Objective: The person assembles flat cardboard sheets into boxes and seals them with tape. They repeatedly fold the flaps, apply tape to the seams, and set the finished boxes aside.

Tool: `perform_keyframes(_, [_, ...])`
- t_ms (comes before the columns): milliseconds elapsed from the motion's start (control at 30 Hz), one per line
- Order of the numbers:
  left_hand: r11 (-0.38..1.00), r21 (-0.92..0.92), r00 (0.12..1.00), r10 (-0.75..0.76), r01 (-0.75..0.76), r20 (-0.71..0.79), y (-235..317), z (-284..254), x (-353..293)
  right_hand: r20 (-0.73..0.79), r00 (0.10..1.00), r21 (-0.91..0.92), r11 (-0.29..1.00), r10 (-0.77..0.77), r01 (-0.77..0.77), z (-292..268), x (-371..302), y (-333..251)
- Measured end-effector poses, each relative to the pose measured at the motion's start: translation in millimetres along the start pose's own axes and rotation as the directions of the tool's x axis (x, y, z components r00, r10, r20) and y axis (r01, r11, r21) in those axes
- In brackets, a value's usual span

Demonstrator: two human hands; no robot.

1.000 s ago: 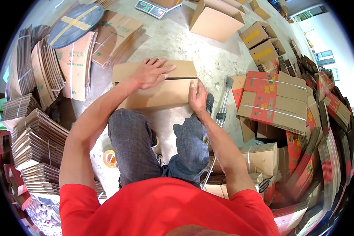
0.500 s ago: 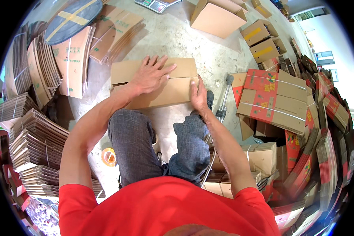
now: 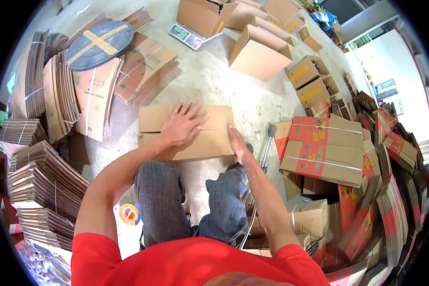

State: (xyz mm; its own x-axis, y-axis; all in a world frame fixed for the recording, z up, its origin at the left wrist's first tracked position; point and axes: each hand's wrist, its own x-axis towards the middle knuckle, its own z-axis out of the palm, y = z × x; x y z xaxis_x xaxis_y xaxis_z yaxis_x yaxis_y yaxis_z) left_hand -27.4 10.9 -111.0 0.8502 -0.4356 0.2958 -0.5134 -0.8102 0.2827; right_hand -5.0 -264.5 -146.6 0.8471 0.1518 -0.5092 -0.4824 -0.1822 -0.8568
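Observation:
A brown cardboard box [image 3: 214, 140] stands on the floor just in front of my knees, its two long top flaps folded down with a seam running across between them. My left hand [image 3: 183, 126] lies flat over that seam, fingers spread and pointing away from me. Against the box's right end rests my right hand [image 3: 240, 145], its thumb by the top edge and its fingers stretched along the side, partly hidden. Neither hand grasps anything. On the floor left of my knee lies a roll of orange tape [image 3: 128, 214].
Flattened cartons [image 3: 97, 97] lean at the left near a round black lid [image 3: 100, 46]. A scale [image 3: 188, 37] bears an open box [image 3: 202, 18]; more open boxes [image 3: 260, 55] stand to its right. Strapped red-and-brown cartons [image 3: 324, 148] and a metal pole [image 3: 268, 148] are at my right.
My view has tilted up, so the box sits lower and more of the far floor shows. The top flaps lie flatter, with the gap at the seam narrower. Both hands keep their places.

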Motion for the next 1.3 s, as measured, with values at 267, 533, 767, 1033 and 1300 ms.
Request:
perform_keyframes(267, [0.985, -0.162, 0.993, 0.037, -0.055, -0.112, -19, -3, 4, -0.050, 0.996, -0.037, 0.997, -0.074, 0.072, -1, 26, 6])
perform_keyframes(533, [0.840, -0.374, 0.607, -0.543, 0.393, -0.580, -24, -36, -155, 0.036, 0.999, 0.083, 0.996, 0.024, -0.027, -11, 19, 25])
perform_keyframes(767, [0.243, -0.116, 0.211, -0.949, 0.963, -0.232, 47, 75, -455, 0.086, 0.994, 0.063, 0.996, 0.062, -0.067, 14, 5, -1])
perform_keyframes(1033, [0.299, 0.038, 0.301, -0.944, 0.954, -0.137, 107, 115, -479, 0.067, 0.996, 0.103, 0.993, 0.050, -0.057, 17, 2, -2])
perform_keyframes(1300, [0.209, -0.072, 0.192, -0.962, 0.975, -0.192, 90, 128, -468, 0.079, 0.997, 0.113, 0.993, 0.009, -0.018, 33, 10, 4])
